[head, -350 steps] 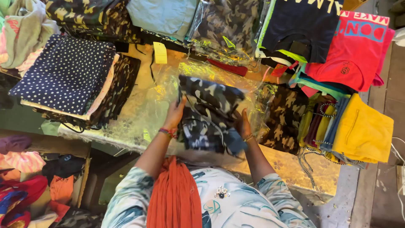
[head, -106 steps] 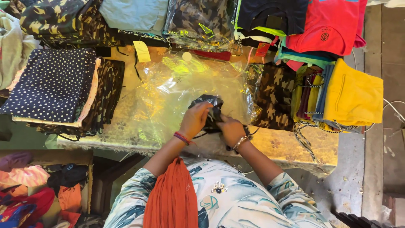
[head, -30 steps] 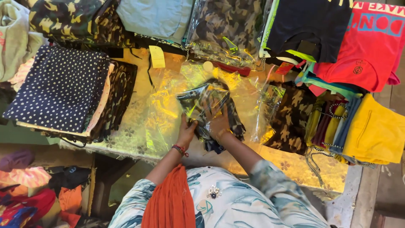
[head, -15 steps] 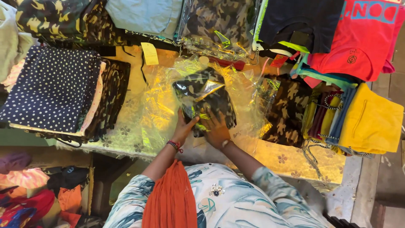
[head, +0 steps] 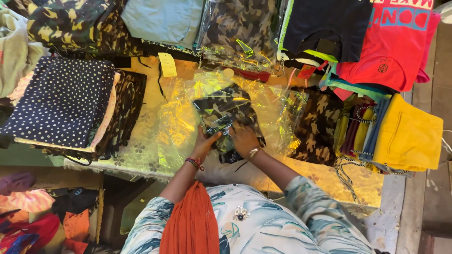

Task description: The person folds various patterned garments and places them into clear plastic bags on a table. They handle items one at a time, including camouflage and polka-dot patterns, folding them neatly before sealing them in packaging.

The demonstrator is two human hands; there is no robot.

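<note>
A folded camouflage garment [head: 226,110] lies inside a clear plastic bag [head: 176,124] on the table, straight ahead of me. My left hand [head: 203,143] grips the near left edge of the bagged garment. Pressed flat on its near right part is my right hand [head: 242,139], fingers spread over the plastic. I wear bangles on both wrists.
A stack of navy polka-dot cloth [head: 61,101] lies at the left. Camouflage garments [head: 318,124] and a yellow folded pile [head: 409,134] sit at the right. Red and dark shirts [head: 391,42] hang at the back right. A yellow tag [head: 167,64] lies behind the bag. Clothes fill a box [head: 33,216] below left.
The camouflage garment has been folded small and slid into the plastic bag. In the last second both hands shifted slightly, with the bagged garment now lying flatter on the table.
</note>
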